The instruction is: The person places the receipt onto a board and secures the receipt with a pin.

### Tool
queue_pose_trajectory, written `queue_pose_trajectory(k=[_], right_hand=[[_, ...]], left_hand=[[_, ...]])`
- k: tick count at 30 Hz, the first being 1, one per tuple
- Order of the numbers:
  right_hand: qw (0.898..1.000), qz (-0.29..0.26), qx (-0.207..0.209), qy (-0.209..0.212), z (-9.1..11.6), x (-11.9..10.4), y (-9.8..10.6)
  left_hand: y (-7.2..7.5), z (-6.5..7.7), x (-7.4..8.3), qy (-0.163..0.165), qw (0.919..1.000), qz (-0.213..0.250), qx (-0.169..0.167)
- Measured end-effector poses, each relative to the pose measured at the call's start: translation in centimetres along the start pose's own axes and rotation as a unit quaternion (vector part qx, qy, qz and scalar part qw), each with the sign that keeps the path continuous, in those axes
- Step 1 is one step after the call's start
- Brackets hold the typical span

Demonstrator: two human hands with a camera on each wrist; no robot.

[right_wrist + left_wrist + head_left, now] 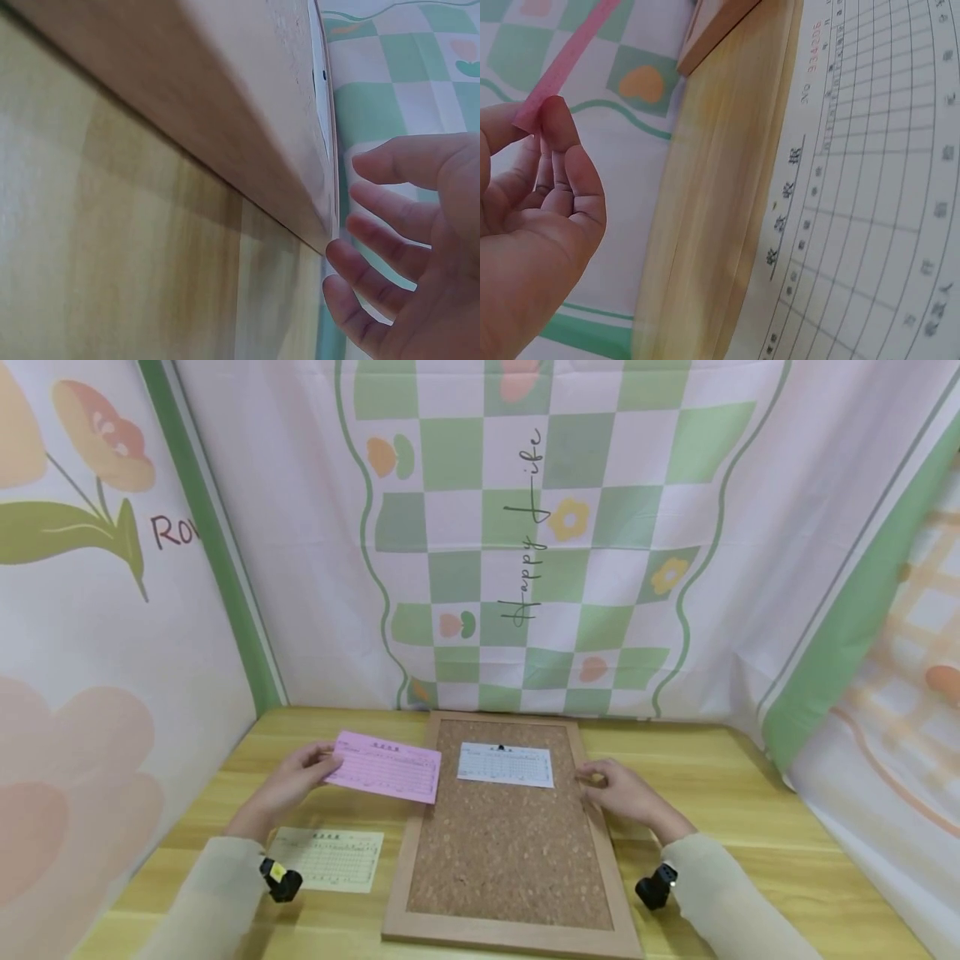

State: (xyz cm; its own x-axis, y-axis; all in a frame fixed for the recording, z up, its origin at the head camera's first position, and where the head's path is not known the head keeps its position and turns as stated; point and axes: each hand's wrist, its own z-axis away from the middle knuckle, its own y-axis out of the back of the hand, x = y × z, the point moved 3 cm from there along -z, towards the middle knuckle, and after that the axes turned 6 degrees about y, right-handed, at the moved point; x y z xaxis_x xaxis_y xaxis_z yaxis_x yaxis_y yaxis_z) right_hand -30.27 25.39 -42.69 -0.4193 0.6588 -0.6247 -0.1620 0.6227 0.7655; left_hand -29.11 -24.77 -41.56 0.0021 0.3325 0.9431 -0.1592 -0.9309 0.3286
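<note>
Between thumb and fingers my left hand [303, 770] pinches the left end of a pink receipt slip [386, 768], whose right end overlaps the board's left frame in the head view. A cork board [517, 852] with a wooden frame lies on the table. Near its far end a white receipt slip [504, 767] is fixed by a small black pin or clip [501, 747]. My right hand [618, 789] is at the board's right edge, fingers loosely bent and apart, holding nothing in the right wrist view [420, 240].
A pale yellow receipt slip [333, 860] lies on the wooden table [712, 793], left of the board and under the left forearm. A printed curtain [525, 527] hangs behind the table, with more fabric at both sides. Each wrist wears a small black camera [656, 887].
</note>
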Motion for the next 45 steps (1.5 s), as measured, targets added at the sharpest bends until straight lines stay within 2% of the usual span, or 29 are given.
queue_pose_trajectory(k=[8, 13, 26, 31, 36, 45], right_hand=[[1.000, 0.001, 0.006, 0.000, 0.0, -0.4, 0.0], [1.000, -0.016, 0.004, 0.000, 0.0, -0.9, 0.0], [0.999, -0.047, 0.001, 0.021, -0.4, -2.1, -0.6], [0.999, -0.046, -0.008, 0.010, -0.6, -2.5, -0.7], [0.998, -0.052, -0.022, -0.004, -1.1, -2.8, -1.1], [0.997, -0.062, -0.042, 0.024, -1.6, -3.2, -2.3]], left_hand=[[-1.1, -0.3, 0.2, 0.008, 1.0000, 0.004, -0.003], [-2.0, -0.8, 0.4, 0.015, 0.9998, 0.013, -0.005], [-4.2, -1.8, 0.8, 0.002, 0.9991, 0.040, -0.014], [-5.1, -1.9, 0.9, -0.014, 0.9985, 0.048, -0.021], [-6.1, -2.2, 0.7, -0.010, 0.9983, 0.051, -0.027], [-8.3, -2.6, 0.8, -0.012, 0.9966, 0.077, -0.026]])
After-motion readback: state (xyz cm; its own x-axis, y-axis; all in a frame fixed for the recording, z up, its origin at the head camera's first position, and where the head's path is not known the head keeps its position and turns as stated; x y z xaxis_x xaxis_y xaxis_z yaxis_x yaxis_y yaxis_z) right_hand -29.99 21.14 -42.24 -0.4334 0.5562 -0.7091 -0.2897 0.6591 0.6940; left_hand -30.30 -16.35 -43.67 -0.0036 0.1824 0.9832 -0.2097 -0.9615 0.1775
